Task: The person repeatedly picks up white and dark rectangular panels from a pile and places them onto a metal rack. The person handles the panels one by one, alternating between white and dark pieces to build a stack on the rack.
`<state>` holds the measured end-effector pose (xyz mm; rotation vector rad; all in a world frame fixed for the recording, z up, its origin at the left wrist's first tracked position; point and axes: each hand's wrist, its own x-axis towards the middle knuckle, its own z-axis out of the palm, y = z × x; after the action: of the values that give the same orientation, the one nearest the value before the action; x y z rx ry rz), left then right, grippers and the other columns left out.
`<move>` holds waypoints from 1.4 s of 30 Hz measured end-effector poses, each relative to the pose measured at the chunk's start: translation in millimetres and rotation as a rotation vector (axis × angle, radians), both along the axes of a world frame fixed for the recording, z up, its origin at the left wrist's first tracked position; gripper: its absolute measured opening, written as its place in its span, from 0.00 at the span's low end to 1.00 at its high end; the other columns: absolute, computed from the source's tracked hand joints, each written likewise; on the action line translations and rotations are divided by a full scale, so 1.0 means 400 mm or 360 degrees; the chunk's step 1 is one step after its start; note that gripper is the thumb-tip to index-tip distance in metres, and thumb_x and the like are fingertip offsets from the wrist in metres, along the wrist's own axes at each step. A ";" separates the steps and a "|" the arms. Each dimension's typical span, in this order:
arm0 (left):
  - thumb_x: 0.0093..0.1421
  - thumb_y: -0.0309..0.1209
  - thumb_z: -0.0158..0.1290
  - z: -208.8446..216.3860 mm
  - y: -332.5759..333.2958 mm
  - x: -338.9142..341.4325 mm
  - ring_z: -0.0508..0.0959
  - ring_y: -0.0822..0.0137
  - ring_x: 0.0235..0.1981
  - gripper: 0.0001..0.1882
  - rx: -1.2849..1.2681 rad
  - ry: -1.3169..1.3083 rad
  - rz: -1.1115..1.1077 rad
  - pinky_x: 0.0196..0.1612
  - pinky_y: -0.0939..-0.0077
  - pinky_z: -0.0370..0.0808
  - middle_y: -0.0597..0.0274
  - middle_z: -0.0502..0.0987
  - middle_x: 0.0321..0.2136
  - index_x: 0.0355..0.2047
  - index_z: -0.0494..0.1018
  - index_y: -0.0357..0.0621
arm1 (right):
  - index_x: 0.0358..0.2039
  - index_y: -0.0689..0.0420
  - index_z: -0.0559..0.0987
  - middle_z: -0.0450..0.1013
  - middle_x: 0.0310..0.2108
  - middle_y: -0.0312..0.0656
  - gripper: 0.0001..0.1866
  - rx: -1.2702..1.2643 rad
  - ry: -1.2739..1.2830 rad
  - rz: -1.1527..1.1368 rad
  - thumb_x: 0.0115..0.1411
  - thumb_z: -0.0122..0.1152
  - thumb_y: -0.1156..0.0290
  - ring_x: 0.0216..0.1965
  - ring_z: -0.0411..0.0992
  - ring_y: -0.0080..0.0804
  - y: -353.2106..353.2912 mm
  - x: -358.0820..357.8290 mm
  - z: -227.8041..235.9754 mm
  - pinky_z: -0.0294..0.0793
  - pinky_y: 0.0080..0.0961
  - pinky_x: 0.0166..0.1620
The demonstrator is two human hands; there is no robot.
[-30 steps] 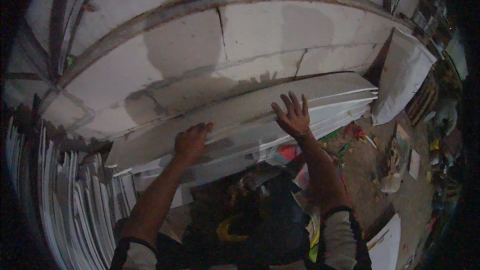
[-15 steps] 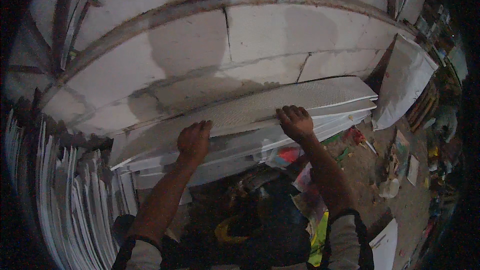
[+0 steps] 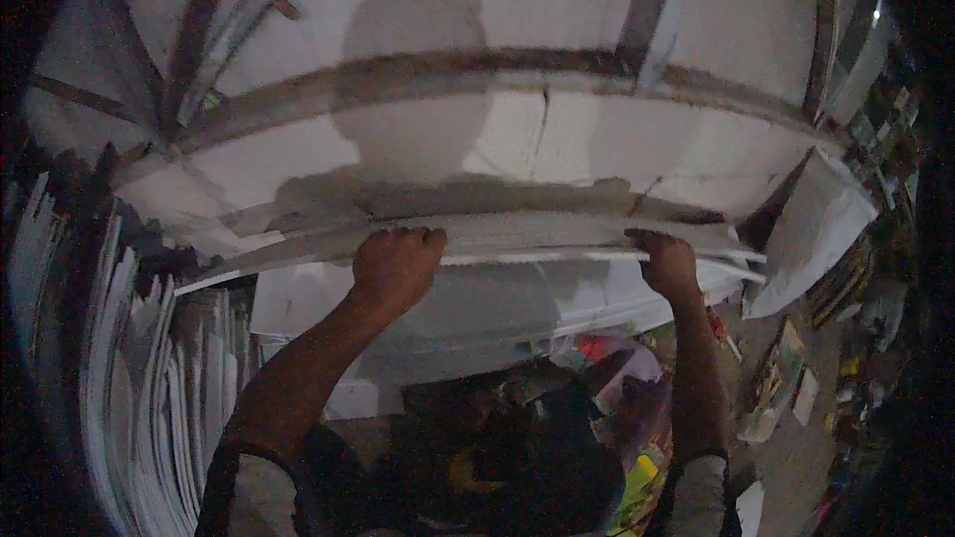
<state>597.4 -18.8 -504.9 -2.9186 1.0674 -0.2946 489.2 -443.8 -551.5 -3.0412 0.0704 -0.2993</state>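
Observation:
A long, thin off-white panel point(image 3: 542, 232) with a pale edge runs across the view in front of the wall. Toward its left part, my left hand point(image 3: 400, 267) has its fingers curled over the edge. My right hand point(image 3: 668, 261) grips the same edge further right. Below that edge, more white panels point(image 3: 487, 313) lie stacked and slanted, and a gap separates them from the held one. The held panel's left end reaches out over the standing sheets.
Several thin white sheets point(image 3: 169, 408) stand on edge at the left. A creased white sheet point(image 3: 821, 229) leans at the far right. The pale block wall point(image 3: 557, 139) has a beam along it. Colourful wrappings point(image 3: 632, 388) and scraps lie on the floor at right.
The panel has tilted up and its left end has shifted left, showing more of the panels beneath. Both hands moved with it, the right one further right. The view has tipped upward.

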 end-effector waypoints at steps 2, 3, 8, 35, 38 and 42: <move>0.57 0.28 0.54 0.118 0.052 0.005 0.85 0.56 0.40 0.13 0.0042 0.0039 0.0034 0.38 0.57 0.83 0.57 0.83 0.38 0.43 0.78 0.45 | 0.56 0.45 0.81 0.81 0.52 0.42 0.31 0.0021 0.0059 -0.0015 0.47 0.63 0.76 0.47 0.81 0.45 0.058 -0.009 0.102 0.81 0.44 0.52; 0.57 0.28 0.54 0.157 0.072 -0.002 0.85 0.56 0.40 0.13 0.0002 0.0008 0.0001 0.39 0.57 0.83 0.58 0.83 0.37 0.43 0.78 0.45 | 0.56 0.45 0.82 0.81 0.51 0.43 0.30 0.0088 0.0003 0.0027 0.48 0.63 0.74 0.47 0.81 0.46 0.050 -0.032 0.124 0.81 0.44 0.51; 0.55 0.28 0.55 0.429 0.253 -0.084 0.83 0.58 0.41 0.14 -0.0167 -0.0190 -0.0041 0.40 0.60 0.82 0.60 0.82 0.37 0.43 0.78 0.45 | 0.51 0.52 0.81 0.81 0.41 0.51 0.30 0.0225 -0.0180 0.0175 0.43 0.60 0.80 0.46 0.78 0.54 0.256 -0.119 0.390 0.80 0.48 0.45; 0.48 0.33 0.61 1.751 1.174 -0.952 0.83 0.59 0.37 0.15 -0.0105 -0.0770 0.1141 0.41 0.61 0.80 0.62 0.82 0.37 0.39 0.81 0.50 | 0.57 0.51 0.78 0.81 0.49 0.44 0.36 0.0400 -0.0041 0.1134 0.43 0.71 0.79 0.49 0.80 0.48 1.241 -0.249 1.464 0.79 0.40 0.50; 0.45 0.32 0.62 1.822 1.232 -1.100 0.83 0.58 0.37 0.17 -0.0019 -0.1004 0.1225 0.41 0.62 0.80 0.62 0.83 0.36 0.38 0.81 0.49 | 0.59 0.51 0.78 0.80 0.52 0.45 0.36 0.0530 -0.0215 0.1320 0.45 0.69 0.79 0.50 0.80 0.48 1.345 -0.205 1.419 0.79 0.39 0.52; 0.42 0.25 0.61 1.882 1.415 -1.358 0.84 0.57 0.39 0.20 0.0052 -0.1201 0.1579 0.43 0.61 0.81 0.61 0.84 0.39 0.40 0.83 0.49 | 0.61 0.53 0.78 0.79 0.53 0.48 0.32 0.0737 -0.0503 0.1654 0.51 0.64 0.79 0.52 0.79 0.50 1.641 -0.283 1.520 0.78 0.38 0.55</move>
<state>54.0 547.2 247.8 -2.4896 -0.4472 -1.1177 376.2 212.6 56.3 -2.1545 -1.1998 -0.5397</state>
